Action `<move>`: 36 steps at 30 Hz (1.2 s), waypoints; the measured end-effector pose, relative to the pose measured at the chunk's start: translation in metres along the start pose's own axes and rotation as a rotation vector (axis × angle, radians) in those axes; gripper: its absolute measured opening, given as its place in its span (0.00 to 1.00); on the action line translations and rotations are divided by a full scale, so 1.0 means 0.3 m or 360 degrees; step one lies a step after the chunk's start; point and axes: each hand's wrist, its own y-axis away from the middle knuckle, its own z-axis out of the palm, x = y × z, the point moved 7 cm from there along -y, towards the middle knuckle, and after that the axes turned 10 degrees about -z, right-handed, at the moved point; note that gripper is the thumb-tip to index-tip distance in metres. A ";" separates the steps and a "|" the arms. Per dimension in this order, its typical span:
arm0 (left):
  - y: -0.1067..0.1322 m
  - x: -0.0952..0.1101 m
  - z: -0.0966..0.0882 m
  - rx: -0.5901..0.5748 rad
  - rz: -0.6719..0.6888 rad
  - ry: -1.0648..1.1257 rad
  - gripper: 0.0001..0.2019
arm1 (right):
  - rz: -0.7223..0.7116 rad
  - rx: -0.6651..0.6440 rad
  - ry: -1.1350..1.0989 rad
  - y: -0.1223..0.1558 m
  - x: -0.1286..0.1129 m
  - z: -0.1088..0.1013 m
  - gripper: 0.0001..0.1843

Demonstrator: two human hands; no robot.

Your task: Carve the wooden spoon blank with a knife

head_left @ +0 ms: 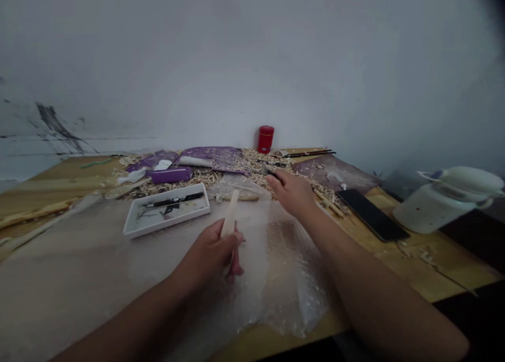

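Observation:
My left hand [216, 248] is closed round a flat, pale wooden strip [232, 207] that points up and away from me. Below those fingers hangs a reddish object [235, 264]; I cannot tell what it is or whether it is gripped too. Further forward, my right hand [292, 189] is closed on a small dark object [269, 171] whose tip sticks out past the fingers, its kind unclear. Wood shavings [252, 179] lie around that hand. A thin wooden stick [246, 198] rests on the plastic sheet [165, 267] between the hands.
A white tray [168, 229] with dark tools stands left of my hands. Behind it lie a purple case [170, 175] and purple plastic. A red canister [265, 139] stands by the wall. On the right are a black phone [371, 214] and a lidded white container [424, 207].

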 end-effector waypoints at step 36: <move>-0.069 0.052 -0.168 0.0321 0.0237 0.0684 0.10 | -0.0420 -0.0060 -0.0507 0.016 -0.135 0.076 0.08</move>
